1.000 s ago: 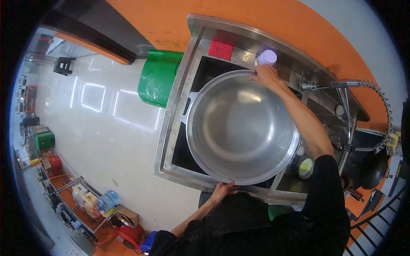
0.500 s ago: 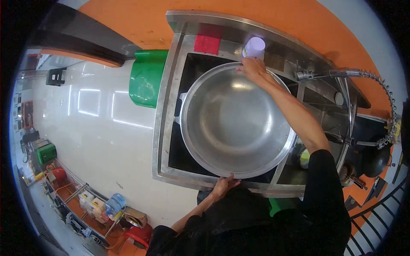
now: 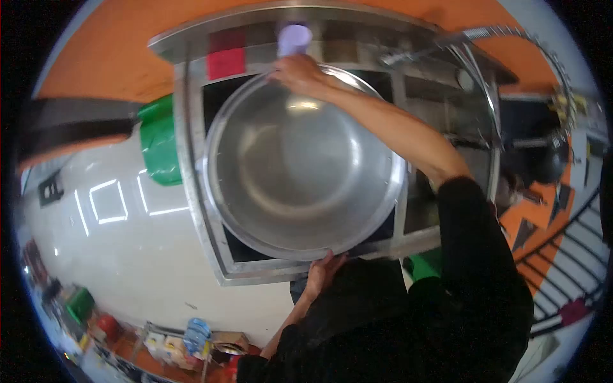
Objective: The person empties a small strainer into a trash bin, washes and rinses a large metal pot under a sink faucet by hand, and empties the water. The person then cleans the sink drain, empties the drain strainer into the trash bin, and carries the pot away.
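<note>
One round silvery basin [image 3: 287,169], light-streaked inside | left hand [image 3: 321,273]: grip closed on near rim [image 3: 274,250] | right hand [image 3: 297,73]: likewise, far side

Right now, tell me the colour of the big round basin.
The basin is plain silver-grey, as the head view shows.

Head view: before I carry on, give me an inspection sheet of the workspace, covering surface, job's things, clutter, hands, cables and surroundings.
Surface: steel counter, with a dark opening partly covered.
Job's things: large metal bowl, hollow side up, over the opening.
Clutter: purple container behind the bowl; red cloth to its left.
Hands: right hand at the bowl's far rim, left hand at the near rim; how firmly the fingers grip is unclear.
Cables: nothing seen; only a spring hose.
Surroundings: orange wall behind, pale floor at left, black railing at right.
</note>
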`<control>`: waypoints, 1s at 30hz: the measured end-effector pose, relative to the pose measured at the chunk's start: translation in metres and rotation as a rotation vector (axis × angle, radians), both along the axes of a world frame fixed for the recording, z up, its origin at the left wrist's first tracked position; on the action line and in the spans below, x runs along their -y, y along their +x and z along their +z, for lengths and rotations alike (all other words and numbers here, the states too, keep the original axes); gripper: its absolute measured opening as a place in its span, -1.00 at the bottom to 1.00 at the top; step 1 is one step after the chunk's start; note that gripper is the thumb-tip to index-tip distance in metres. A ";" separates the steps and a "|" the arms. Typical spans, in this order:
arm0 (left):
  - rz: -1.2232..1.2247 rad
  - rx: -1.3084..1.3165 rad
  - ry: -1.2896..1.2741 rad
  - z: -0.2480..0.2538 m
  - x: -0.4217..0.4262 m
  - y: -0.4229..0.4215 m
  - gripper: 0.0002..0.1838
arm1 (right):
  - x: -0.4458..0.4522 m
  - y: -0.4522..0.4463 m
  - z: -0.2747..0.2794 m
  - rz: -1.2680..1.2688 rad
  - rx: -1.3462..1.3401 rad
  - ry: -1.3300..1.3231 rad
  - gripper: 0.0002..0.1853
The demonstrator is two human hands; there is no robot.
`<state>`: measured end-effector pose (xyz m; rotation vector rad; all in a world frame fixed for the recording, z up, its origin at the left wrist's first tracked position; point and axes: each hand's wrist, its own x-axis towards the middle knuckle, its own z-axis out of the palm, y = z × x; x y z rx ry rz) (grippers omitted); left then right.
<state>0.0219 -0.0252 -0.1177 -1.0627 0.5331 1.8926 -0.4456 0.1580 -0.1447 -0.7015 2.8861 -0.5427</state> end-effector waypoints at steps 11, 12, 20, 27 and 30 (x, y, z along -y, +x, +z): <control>0.058 -0.034 -0.026 -0.012 0.000 0.007 -0.50 | -0.006 -0.004 0.001 0.036 0.029 -0.070 -0.76; 0.050 -0.037 -0.027 -0.007 -0.001 0.004 -0.48 | -0.007 -0.003 -0.002 0.064 -0.022 -0.080 -0.76; -0.091 0.031 0.002 0.003 0.003 -0.013 -0.31 | -0.001 0.006 0.003 -0.051 0.014 -0.164 -0.67; -0.138 0.032 0.019 0.005 0.024 -0.024 -0.27 | -0.001 0.006 0.005 -0.088 -0.046 -0.242 -0.67; -0.330 -0.023 -0.151 0.010 0.033 -0.032 -0.33 | 0.005 0.013 0.019 -0.118 -0.028 -0.188 -0.67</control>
